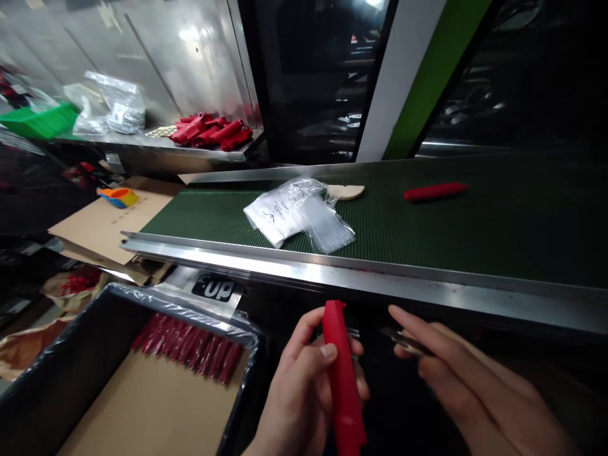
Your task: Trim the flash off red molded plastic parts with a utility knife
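In front of the conveyor's near edge, my left hand [304, 373] is closed around a long red plastic handle piece [342, 380], thumb pressed on its face. The piece stands almost upright, its lower end near the bottom of the view. Some thin metal shows behind it by the fingers, too obscured to name. To the right, my right hand [468, 377] pinches a thin, pointed metal blade [398, 337]. Its tip points left towards the red piece, with a gap between them. The rest of that tool is hidden by my fingers.
A green conveyor belt [209, 212] runs across, bearing plastic bags [299, 212], a pale half-round piece [349, 192] and another red piece [436, 192]. Red parts [209, 131] lie heaped on a metal shelf. A lined box [52, 361] holds several wrapped red pieces [190, 347].
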Demonstrator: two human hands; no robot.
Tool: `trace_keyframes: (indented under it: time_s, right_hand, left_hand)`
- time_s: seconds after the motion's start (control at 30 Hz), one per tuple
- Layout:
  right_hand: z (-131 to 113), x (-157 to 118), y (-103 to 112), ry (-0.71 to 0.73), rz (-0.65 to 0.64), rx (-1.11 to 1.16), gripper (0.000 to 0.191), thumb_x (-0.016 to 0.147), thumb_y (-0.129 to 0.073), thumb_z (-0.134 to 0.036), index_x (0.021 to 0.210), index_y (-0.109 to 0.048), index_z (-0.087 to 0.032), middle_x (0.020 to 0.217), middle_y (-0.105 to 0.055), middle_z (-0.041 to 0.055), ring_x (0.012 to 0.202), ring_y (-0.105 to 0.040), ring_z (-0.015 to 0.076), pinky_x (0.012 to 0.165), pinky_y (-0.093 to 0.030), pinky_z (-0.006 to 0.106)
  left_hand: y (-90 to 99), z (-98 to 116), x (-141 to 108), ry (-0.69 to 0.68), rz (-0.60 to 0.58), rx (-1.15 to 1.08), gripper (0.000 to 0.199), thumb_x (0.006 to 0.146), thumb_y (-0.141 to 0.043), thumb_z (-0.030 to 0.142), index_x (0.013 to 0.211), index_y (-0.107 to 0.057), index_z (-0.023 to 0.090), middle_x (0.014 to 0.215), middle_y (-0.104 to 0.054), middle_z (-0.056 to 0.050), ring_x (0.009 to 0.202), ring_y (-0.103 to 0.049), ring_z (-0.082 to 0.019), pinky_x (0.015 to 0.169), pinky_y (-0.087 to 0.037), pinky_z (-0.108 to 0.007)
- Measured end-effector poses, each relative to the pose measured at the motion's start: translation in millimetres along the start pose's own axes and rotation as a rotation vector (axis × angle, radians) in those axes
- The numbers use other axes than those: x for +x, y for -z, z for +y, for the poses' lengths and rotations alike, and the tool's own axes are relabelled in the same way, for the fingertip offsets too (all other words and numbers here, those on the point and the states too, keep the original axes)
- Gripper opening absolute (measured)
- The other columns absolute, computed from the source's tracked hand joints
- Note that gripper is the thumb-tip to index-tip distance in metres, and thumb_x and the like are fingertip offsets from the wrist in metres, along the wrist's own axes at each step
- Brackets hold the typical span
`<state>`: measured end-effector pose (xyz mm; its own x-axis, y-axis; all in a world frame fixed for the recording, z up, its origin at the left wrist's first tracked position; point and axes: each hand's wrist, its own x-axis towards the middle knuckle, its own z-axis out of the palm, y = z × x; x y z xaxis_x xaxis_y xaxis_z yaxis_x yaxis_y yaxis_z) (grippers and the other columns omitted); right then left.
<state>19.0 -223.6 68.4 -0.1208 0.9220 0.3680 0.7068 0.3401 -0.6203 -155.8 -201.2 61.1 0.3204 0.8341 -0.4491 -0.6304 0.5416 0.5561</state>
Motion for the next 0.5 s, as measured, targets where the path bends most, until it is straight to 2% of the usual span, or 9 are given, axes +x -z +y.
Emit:
trace_keyframes:
  time_s: [0.13,0.27,0.37,0.5]
  right_hand:
    - [11.9,16.9,11.1,0.223,-0.005,-0.057,0.035,0.095,-0.050,-0.012,0.126,-0.060,-0.025,0.095,-0.064,0.0002,0.084,-0.063,0.0048,0.068,-0.049,0.011]
    - [10.7,19.9,14.5,0.358,-0.073,-0.247,0.050,0.090,-0.049,-0.003,0.135,-0.055,-0.024,0.109,-0.062,0.0050,0.093,-0.060,0.0099,0.078,-0.050,0.021]
    - [8.6,19.6,15.4,0.391,-0.067,-0.268,0.048,0.089,-0.052,-0.003,0.132,-0.058,-0.024,0.116,-0.061,0.0070,0.102,-0.058,0.0170,0.083,-0.048,0.032]
    - [8.1,18.3,17.1,0.406,-0.070,-0.221,0.046,0.089,-0.053,-0.002,0.132,-0.058,-0.020,0.116,-0.060,0.0092,0.105,-0.055,0.0192,0.082,-0.046,0.034]
  left_hand:
    - [2.2,-5.7,-6.9,0.029,-0.093,0.026,0.033,0.084,-0.052,0.022,0.116,-0.056,0.016,0.094,-0.066,-0.007,0.056,-0.060,-0.012,0.051,-0.042,-0.019]
    - [1.1,-6.3,-13.0,0.024,-0.110,0.036,0.032,0.084,-0.052,0.024,0.114,-0.059,0.016,0.096,-0.067,-0.008,0.056,-0.060,-0.011,0.052,-0.041,-0.018]
    - [-0.2,-5.3,-16.3,0.001,-0.120,0.043,0.032,0.085,-0.050,0.024,0.114,-0.059,0.016,0.098,-0.066,-0.009,0.057,-0.058,-0.010,0.054,-0.040,-0.019]
    - [0.3,-5.9,-17.6,-0.021,-0.166,0.042,0.031,0.086,-0.051,0.026,0.115,-0.059,0.018,0.097,-0.066,-0.009,0.057,-0.057,-0.010,0.053,-0.039,-0.018]
